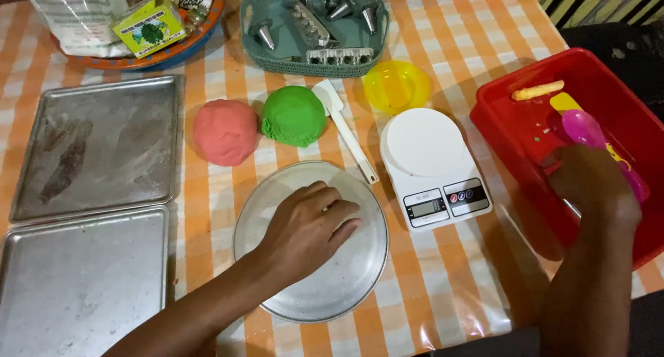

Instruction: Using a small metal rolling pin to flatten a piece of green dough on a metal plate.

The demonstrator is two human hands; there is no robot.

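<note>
Orange-and-white checked cloth under clear plastic covers the counter. At its middle lies a round metal plate, and the left hand rests palm down on it, fingers together and curled loosely; whether anything sits under the grip I cannot tell. Just beyond the plate sit a pink dough ball and a green dough ball, nearly touching, with a white spatula beside the green one. A white kitchen scale stands right of the plate, and a yellow bowl behind it. The right hand reaches into a red plastic tub at the counter's right edge, fingers bent near a magenta spoon; blur hides its grip. Two metal baking trays lie at the left.
</note>
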